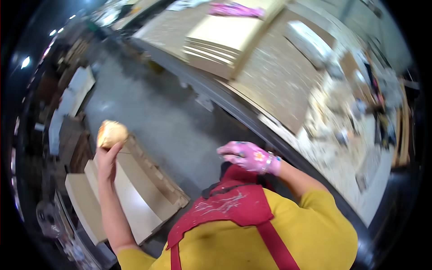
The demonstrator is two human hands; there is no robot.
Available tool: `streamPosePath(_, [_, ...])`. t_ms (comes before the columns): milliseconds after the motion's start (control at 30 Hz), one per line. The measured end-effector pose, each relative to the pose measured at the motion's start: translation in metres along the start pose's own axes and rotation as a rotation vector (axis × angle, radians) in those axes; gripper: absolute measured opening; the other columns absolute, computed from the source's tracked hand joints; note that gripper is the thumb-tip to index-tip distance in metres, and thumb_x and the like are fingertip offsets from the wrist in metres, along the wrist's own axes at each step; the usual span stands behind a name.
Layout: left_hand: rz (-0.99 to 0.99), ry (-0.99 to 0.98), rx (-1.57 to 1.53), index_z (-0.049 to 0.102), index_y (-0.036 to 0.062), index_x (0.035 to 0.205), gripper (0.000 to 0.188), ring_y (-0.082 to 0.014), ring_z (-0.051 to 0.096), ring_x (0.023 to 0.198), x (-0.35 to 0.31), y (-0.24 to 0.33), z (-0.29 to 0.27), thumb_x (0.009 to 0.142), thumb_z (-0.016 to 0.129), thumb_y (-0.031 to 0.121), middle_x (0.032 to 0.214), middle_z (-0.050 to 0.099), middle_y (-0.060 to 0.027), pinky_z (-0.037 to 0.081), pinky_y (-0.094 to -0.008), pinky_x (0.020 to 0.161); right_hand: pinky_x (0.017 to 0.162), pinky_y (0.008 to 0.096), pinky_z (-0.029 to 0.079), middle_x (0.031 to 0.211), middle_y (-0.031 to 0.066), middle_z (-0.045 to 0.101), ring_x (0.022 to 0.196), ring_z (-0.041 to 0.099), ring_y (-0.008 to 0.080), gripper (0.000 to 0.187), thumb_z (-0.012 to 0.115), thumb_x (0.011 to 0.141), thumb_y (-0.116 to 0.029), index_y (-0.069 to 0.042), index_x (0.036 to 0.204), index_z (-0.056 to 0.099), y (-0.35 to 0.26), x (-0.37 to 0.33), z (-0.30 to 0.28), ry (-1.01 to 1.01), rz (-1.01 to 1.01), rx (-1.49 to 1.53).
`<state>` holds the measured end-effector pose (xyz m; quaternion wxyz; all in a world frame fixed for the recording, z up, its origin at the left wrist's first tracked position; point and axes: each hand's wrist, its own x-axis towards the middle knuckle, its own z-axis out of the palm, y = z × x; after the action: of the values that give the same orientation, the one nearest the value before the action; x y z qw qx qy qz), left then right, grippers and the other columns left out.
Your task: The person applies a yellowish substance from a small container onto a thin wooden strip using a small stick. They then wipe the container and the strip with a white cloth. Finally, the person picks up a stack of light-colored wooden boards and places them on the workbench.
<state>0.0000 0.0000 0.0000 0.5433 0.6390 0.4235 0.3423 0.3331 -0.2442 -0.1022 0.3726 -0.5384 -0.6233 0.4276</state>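
Observation:
My bare left hand (108,162) is raised at the left, its fingers wrapped around a rounded, pale yellow thing with an orange edge (112,134). Blur hides what kind of thing it is. My right hand (247,155) wears a pink flowered glove and hovers before my red apron (225,202), near the workbench edge. Its fingers point left, loosely bent and slightly apart, and nothing shows in them.
Pale boards (139,193) stand below my left forearm. Along the right runs a long workbench (279,67) bearing a stack of panels (220,40), a pink glove (236,10), a wrapped white package (309,42) and clutter. Grey floor (148,99) lies between.

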Motion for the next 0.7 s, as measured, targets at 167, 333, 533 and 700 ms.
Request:
streamPosePath(167, [0.001, -0.002, 0.027, 0.048, -0.0005, 0.125, 0.055, -0.0168, 0.056, 0.108, 0.161, 0.027, -0.051, 0.076, 0.071, 0.008, 0.118, 0.058, -0.0076, 0.042, -0.0314, 0.095, 0.086, 0.0367, 0.048, 0.11, 0.0161, 0.061, 0.098, 0.06, 0.0308, 0.032, 0.055, 0.092, -0.023, -0.001, 0.114, 0.059, -0.048, 0.163, -0.065, 0.145, -0.271, -0.102])
streamPosePath(333, [-0.01, -0.041, -0.016, 0.046, -0.0001, 0.128, 0.059, -0.0159, 0.055, 0.108, 0.284, 0.009, -0.093, 0.075, 0.073, 0.009, 0.118, 0.058, -0.0068, 0.042, -0.0306, 0.095, 0.082, 0.0381, 0.049, 0.105, 0.0163, 0.063, 0.093, 0.061, 0.0315, 0.028, 0.059, 0.089, -0.018, 0.0, 0.111, 0.059, -0.106, 0.293, -0.123, 0.05, -0.368, -0.298])
streamPosePath(533, [0.072, -0.225, 0.041, 0.043, 0.002, 0.132, 0.066, -0.0156, 0.056, 0.109, 0.441, 0.017, -0.123, 0.075, 0.074, 0.01, 0.119, 0.058, -0.0068, 0.043, -0.0297, 0.095, 0.077, 0.0385, 0.05, 0.096, 0.0149, 0.064, 0.087, 0.063, 0.0317, 0.028, 0.058, 0.088, -0.02, -0.003, 0.111, 0.059, -0.118, 0.413, -0.169, 0.064, -0.165, -0.615])
streamPosePath(700, [0.076, -0.347, 0.038, 0.043, 0.0019, 0.132, 0.068, -0.0155, 0.056, 0.109, 0.568, 0.029, -0.135, 0.073, 0.076, 0.011, 0.12, 0.058, -0.0068, 0.044, -0.0298, 0.095, 0.084, 0.0384, 0.05, 0.103, 0.0153, 0.066, 0.094, 0.064, 0.0305, 0.037, 0.058, 0.089, -0.032, -0.005, 0.114, 0.059, -0.083, 0.505, -0.244, 0.101, 0.166, -0.633])
